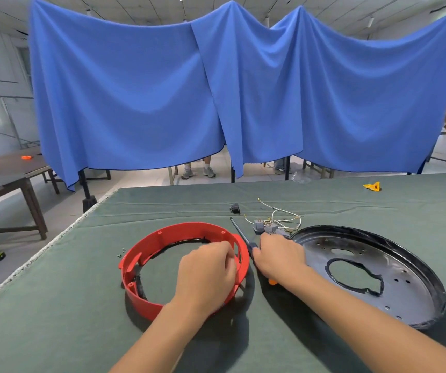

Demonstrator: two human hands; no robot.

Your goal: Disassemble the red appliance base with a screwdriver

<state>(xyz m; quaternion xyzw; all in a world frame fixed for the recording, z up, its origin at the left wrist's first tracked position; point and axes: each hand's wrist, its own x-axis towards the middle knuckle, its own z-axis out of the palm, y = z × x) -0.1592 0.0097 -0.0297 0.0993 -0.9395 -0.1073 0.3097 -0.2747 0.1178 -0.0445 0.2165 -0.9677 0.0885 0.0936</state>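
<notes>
So the red appliance base ring [162, 265] sits flat on the green table cloth [55, 332], near the middle, already stripped down to just the plastic hoop. The left hand [205, 273] is over the ring's right side with fingers curled in at the rim, though I can't tell for sure if it's actually gripping it. The right hand [281, 257] is wrapped around the screwdriver [240, 232], shaft pointing away to the far left. Just right of that lies the black metal bottom plate [405, 278]. A wiring bundle with grey connectors [273, 224] sits just beyond the right hand. A couple of loose screws [121, 253] lie left of the ring.
</notes>
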